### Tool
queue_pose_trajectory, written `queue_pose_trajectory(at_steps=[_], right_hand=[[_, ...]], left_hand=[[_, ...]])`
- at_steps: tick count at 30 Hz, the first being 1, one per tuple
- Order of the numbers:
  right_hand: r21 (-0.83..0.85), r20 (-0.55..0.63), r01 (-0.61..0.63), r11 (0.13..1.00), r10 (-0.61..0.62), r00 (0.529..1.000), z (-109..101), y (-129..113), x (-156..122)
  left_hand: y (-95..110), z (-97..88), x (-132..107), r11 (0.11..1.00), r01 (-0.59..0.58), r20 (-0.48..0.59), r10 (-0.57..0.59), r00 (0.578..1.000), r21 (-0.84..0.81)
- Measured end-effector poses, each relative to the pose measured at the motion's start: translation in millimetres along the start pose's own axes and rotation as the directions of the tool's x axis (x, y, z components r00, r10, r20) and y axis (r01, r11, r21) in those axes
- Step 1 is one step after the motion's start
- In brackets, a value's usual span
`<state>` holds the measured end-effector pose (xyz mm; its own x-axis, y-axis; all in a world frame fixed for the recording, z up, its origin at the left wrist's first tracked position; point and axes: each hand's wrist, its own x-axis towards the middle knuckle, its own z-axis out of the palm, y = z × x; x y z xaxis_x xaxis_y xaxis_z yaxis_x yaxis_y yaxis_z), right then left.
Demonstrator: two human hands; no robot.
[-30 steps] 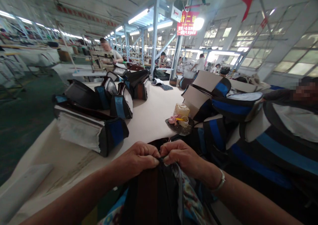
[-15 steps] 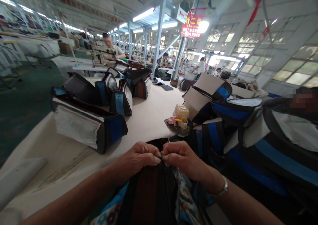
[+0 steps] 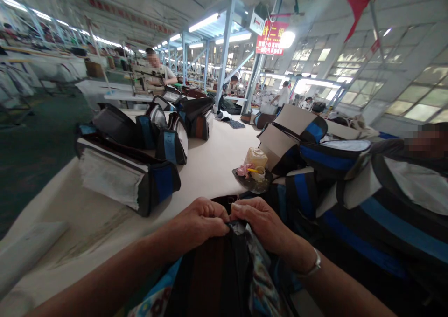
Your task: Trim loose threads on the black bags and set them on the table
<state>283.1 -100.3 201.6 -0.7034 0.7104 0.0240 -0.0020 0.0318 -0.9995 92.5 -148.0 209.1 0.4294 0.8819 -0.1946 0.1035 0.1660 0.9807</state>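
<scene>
A dark bag piece with a brown stripe point(image 3: 207, 275) stands upright close to my body, its top end under both hands. My left hand point(image 3: 205, 219) pinches the upper edge of it between thumb and bent fingers. Beside it, my right hand point(image 3: 261, 221) has its fingers curled over the same edge, where a bit of pale lining shows. The right fingertips are bent down and the thumb is mostly hidden. Just beyond the fingers lies a dark strap end with a small metal ring point(image 3: 230, 199).
Dark and blue bag pieces point(image 3: 163, 186) stand at left on the pale table point(image 3: 210, 168). A dark dish point(image 3: 247, 182) holds a yellowish tub point(image 3: 256, 157) and a brush-like yellow stick. More bag pieces point(image 3: 364, 214) are heaped at right, near another person's arm point(image 3: 388, 145).
My right hand has shifted slightly, its thumb drawing back from the front of the edge and uncovering pale lining. My left hand keeps its pinch almost in place.
</scene>
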Motion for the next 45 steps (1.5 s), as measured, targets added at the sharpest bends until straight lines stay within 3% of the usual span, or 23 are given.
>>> queue_pose_trajectory(at_steps=[4,11,15,18,20,22,24,26,28,31,34,36,37,39,41,43,45], right_hand=[[-0.028,0.059,-0.023,0.999,0.025,0.998,-5,-2,-7],[-0.076,-0.014,-0.043,0.996,0.042,0.999,0,-1,-7],[-0.198,-0.048,0.037,0.979,-0.047,0.998,3,-2,-7],[-0.297,-0.066,0.138,0.945,-0.165,0.984,5,-3,-8],[-0.37,-0.053,0.226,0.901,-0.263,0.963,6,-2,-9],[-0.461,-0.001,0.352,0.814,-0.398,0.918,4,-1,-11],[-0.578,0.118,0.491,0.652,-0.529,0.841,1,0,-15],[-0.678,0.284,0.597,0.429,-0.596,0.751,-3,-1,-19],[-0.733,0.43,0.645,0.218,-0.586,0.687,-7,-4,-22],[-0.753,0.536,0.657,0.046,-0.537,0.651,-8,-9,-27],[-0.752,0.581,0.659,-0.021,-0.493,0.647,-8,-11,-32],[-0.739,0.55,0.669,0.081,-0.501,0.668,-10,-11,-36],[-0.715,0.499,0.669,0.204,-0.521,0.692,-12,-10,-38],[-0.603,0.334,0.6,0.525,-0.517,0.788,-18,-10,-39],[-0.448,0.188,0.446,0.775,-0.406,0.895,-27,-13,-37],[-0.387,0.211,0.355,0.851,-0.294,0.932,-34,-18,-31],[-0.399,0.356,0.397,0.826,-0.259,0.898,-37,-22,-23]], left_hand=[[-2,1.7,-1,0.997,-0.001,-0.013,0.0,1.0,-0.079],[-4,-2.6,-2,0.999,-0.03,0.01,0.03,0.999,-0.044],[6,-6.8,-7,0.955,-0.108,-0.008,0.115,0.993,0.277],[11,-6.2,-11,0.813,-0.182,-0.035,0.241,0.97,0.553],[11,-4.4,-13,0.72,-0.236,-0.016,0.324,0.946,0.652],[9,-2.8,-14,0.643,-0.276,0.014,0.382,0.924,0.714],[10,-2.7,-17,0.612,-0.294,0.034,0.399,0.916,0.734],[15,-4.8,-19,0.659,-0.278,0.053,0.339,0.939,0.699],[23,-8.6,-20,0.755,-0.221,0.082,0.218,0.973,0.617],[33,-14.1,-15,0.84,-0.101,0.125,0.04,0.991,0.533],[35,-14.5,-9,0.829,-0.067,0.194,-0.051,0.98,0.555],[35,-11.3,-7,0.818,-0.077,0.217,-0.059,0.974,0.571],[35,-9.0,-7,0.815,-0.092,0.216,-0.042,0.975,0.573],[35,-3.7,-8,0.801,-0.144,0.213,0.021,0.977,0.582],[37,1.4,-9,0.767,-0.199,0.202,0.093,0.975,0.61],[37,5.6,-9,0.73,-0.239,0.186,0.154,0.97,0.641],[35,8.3,-9,0.698,-0.278,0.191,0.201,0.961,0.66]])
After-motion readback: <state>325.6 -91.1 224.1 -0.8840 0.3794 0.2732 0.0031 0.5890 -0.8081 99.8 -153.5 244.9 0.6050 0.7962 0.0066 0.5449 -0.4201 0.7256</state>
